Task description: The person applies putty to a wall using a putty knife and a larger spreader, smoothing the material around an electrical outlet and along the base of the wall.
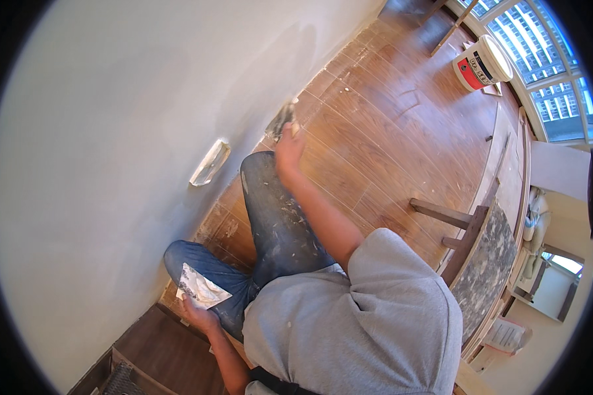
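My left hand (197,315) grips a flat square plate (203,288) with white paste on it, over my bent left knee. My right hand (289,148) grips a putty knife (281,120), its blade beside the foot of the pale wall (99,151), just above my right knee. A rectangular opening (209,162) with rough white edges sits in the wall, left of that knee.
A white bucket (481,66) with red label stands by the window (527,39). A splattered bench (487,263) is to my right on the wood floor (389,112). Dark brown steps or boards (151,342) lie lower left; bags (537,217) rest at far right.
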Tool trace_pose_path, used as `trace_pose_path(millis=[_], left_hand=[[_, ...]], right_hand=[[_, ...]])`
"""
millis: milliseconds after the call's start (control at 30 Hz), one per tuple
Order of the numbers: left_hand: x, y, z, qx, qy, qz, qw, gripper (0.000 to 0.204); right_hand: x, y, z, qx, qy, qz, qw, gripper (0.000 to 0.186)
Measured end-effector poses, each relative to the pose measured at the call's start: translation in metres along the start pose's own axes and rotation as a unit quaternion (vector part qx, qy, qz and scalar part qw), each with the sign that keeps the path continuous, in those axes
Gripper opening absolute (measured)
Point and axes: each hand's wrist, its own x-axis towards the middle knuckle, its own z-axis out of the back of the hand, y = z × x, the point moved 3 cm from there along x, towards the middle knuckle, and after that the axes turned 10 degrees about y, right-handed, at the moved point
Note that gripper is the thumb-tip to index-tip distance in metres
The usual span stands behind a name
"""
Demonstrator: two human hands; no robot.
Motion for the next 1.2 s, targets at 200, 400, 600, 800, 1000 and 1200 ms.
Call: trace_pose_path(millis=[200, 400, 600, 800, 1000, 1200], left_hand=[[-0.002, -0.004, -0.01, 0.015, -0.025, 0.006, 1.0, 0.042], [-0.009, -0.02, -0.018, 0.026, 0.007, 0.013, 1.0, 0.044], [-0.004, -0.016, -0.027, 0.036, 0.02, 0.001, 0.999, 0.046], [-0.004, -0.009, -0.007, 0.037, 0.018, -0.003, 0.999, 0.046], [-0.003, -0.009, -0.011, 0.011, 0.021, -0.003, 1.0, 0.041], [-0.003, -0.012, -0.017, 0.026, 0.022, 0.001, 0.999, 0.04]], right_hand=[[0.132, -0.039, 0.041, 0.087, -0.08, -0.197, 0.973, 0.039], [0.191, -0.043, 0.032, 0.108, -0.034, -0.246, 0.963, 0.043], [0.192, 0.005, 0.008, 0.084, -0.083, -0.075, 0.99, 0.039], [0.018, 0.086, -0.06, -0.198, -0.038, 0.295, 0.934, 0.039], [0.053, -0.001, 0.008, -0.17, -0.058, 0.021, 0.983, 0.042], [0.168, -0.058, 0.028, 0.17, -0.023, -0.277, 0.945, 0.041]])
